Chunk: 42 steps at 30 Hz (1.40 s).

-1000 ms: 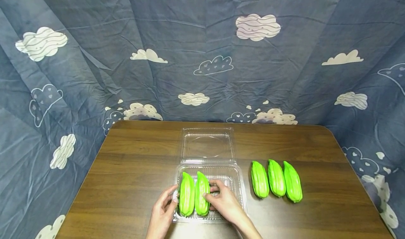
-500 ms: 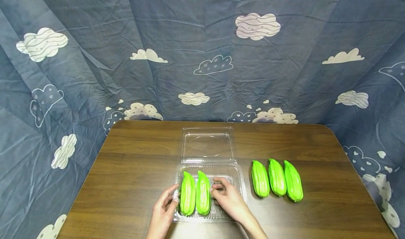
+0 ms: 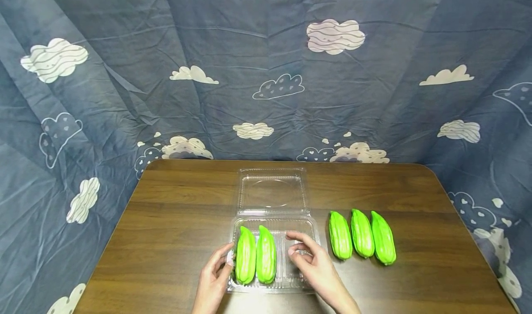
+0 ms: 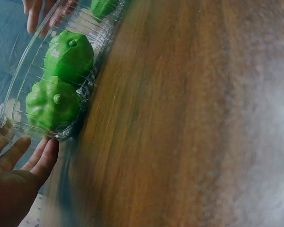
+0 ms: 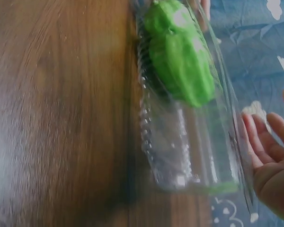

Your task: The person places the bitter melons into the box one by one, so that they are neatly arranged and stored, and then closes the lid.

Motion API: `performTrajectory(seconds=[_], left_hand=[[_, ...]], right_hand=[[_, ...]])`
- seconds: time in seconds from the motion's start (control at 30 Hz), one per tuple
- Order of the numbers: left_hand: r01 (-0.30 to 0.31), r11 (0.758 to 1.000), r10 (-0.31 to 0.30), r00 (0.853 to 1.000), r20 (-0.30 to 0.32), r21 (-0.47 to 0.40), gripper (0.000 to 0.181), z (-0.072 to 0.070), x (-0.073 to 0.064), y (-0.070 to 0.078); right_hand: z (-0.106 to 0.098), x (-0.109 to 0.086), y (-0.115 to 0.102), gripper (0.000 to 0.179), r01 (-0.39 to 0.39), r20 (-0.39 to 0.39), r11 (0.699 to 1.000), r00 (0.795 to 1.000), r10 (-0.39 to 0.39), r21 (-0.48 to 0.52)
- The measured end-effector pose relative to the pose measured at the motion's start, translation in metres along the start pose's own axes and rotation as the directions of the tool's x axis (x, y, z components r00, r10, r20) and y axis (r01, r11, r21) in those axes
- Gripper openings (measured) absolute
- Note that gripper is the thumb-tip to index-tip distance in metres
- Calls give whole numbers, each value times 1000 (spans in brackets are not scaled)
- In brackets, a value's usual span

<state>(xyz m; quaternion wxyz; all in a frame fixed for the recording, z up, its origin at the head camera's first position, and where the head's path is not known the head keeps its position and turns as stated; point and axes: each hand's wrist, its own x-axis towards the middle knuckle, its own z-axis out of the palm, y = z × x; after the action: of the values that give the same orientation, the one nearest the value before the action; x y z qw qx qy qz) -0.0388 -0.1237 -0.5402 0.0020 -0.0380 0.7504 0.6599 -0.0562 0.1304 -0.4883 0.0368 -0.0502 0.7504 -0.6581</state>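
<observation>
1. Left hand (image 3: 212,277): grip spread, fingertips touching the clear container (image 3: 282,271) at its 9 o'clock edge.
2. Right hand (image 3: 316,268): grip spread, fingers loosely bent, over the container's 3 o'clock side.
3. Two green fruits (image 3: 245,257) lie inside, toward 9 o'clock.
4. Three similar fruits (image 3: 362,234) lie on the bench (image 3: 174,212) at 3 o'clock; open lid (image 3: 272,193), 12 o'clock.

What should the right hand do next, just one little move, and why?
I'd probably have the right hand reach for the closest green vegetable on the table. The hand holds nothing, and the open clear box has a bare space beside the two vegetables inside.
</observation>
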Motion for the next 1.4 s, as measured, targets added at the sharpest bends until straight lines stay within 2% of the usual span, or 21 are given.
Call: performTrajectory(seconds=[0.13,0.3,0.5,0.6,0.77,1.0,1.13,1.4], left_hand=[[3,1000,-2,1000,4,-6,43,0,1,1],[-9,1000,9,1000,15,-20,43,1,-1,1],[-8,999,9,1000,17,-41,44,4,-4,-1],[-9,999,9,1000,14,-40,44,3,-3,-1],[-1,999,2,1000,24,-47,45,3,-4,-1],[-15,999,16,1000,11,-39,45,3,-4,-1],[-19,999,19,1000,10,-34,45,2,-3,-1],[0,999,1,1000,10,-53,43,1,-2,2]], right_hand=[[-12,-4,2,34,71,-45,997,996,-70,5],[-27,-11,6,33,84,-112,996,990,-84,-9],[-44,-19,13,29,178,-220,984,959,-180,-27],[-53,-21,16,27,181,-270,983,945,-185,-38],[-69,-27,17,28,129,-353,985,922,-162,-115],[-88,-31,21,29,63,-441,984,888,-131,-165],[-99,-35,24,31,10,-478,970,869,-130,-245],[-124,-36,27,41,-42,-502,941,853,-140,-335]])
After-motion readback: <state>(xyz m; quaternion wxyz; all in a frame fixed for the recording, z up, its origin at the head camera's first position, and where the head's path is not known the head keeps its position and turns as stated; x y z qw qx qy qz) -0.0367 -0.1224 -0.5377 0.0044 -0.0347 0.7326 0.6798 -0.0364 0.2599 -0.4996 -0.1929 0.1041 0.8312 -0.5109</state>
